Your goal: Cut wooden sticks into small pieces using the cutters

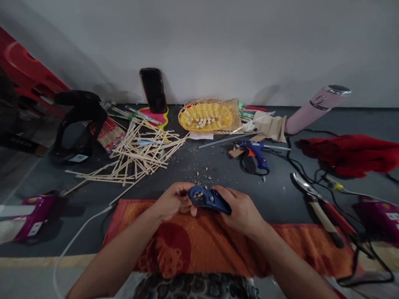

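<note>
The right hand [241, 208] is gripping a blue hand tool [215, 202] above the orange towel [208, 245] on the bench [268, 199]; the left hand [173, 202] is curling at its other end, exact grip unclear.

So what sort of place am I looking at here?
Probably a small craft workspace, though I can't tell whether home or shop: a blue glue gun, a loose heap of thin sticks and a yellow basket holding little pale pieces.

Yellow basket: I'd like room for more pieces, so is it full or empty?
Neither: some pale pieces lie in the basket, much of its bottom bare.
</note>
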A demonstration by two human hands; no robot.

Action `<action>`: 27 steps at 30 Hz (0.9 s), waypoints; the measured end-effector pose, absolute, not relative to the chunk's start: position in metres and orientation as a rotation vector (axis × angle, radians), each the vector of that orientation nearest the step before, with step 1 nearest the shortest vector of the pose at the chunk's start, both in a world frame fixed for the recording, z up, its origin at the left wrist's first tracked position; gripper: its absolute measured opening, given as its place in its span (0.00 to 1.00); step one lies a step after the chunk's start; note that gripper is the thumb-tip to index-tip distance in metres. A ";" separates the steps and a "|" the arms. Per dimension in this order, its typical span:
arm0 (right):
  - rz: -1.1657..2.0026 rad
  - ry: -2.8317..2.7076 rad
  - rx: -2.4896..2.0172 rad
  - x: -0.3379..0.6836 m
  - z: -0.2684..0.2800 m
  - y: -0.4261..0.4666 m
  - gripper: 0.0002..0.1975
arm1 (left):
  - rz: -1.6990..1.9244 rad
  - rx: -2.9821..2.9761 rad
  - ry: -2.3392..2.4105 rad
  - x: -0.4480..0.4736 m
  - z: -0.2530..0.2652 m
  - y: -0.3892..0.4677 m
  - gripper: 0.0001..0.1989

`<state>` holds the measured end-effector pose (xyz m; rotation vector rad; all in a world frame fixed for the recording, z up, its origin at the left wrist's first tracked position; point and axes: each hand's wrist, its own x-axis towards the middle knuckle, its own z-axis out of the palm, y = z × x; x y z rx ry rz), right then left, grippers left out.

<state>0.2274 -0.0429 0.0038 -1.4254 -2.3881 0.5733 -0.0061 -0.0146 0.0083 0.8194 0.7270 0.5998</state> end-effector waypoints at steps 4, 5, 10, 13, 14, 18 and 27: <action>0.573 -2.370 -1.434 0.227 0.002 -0.046 0.28 | 0.606 0.823 0.744 -0.006 0.008 -0.015 0.17; 0.570 -2.365 -1.434 0.227 0.002 -0.047 0.27 | 0.608 0.828 0.750 -0.006 0.009 -0.015 0.17; 0.540 -2.373 -1.458 0.227 0.000 -0.050 0.27 | 0.621 0.826 0.744 -0.005 0.008 -0.015 0.17; 0.521 -2.364 -1.492 0.226 0.000 -0.049 0.25 | 0.666 0.822 0.722 -0.003 0.006 -0.015 0.17; 0.518 -2.358 -1.503 0.226 0.000 -0.049 0.25 | 0.689 0.833 0.730 -0.002 0.005 -0.015 0.17; 0.511 -2.340 -1.518 0.227 -0.001 -0.046 0.24 | 0.785 0.974 0.840 0.003 0.007 -0.017 0.15; 0.494 -2.312 -1.529 0.225 0.000 -0.045 0.26 | 0.869 1.382 1.095 -0.001 0.006 -0.017 0.10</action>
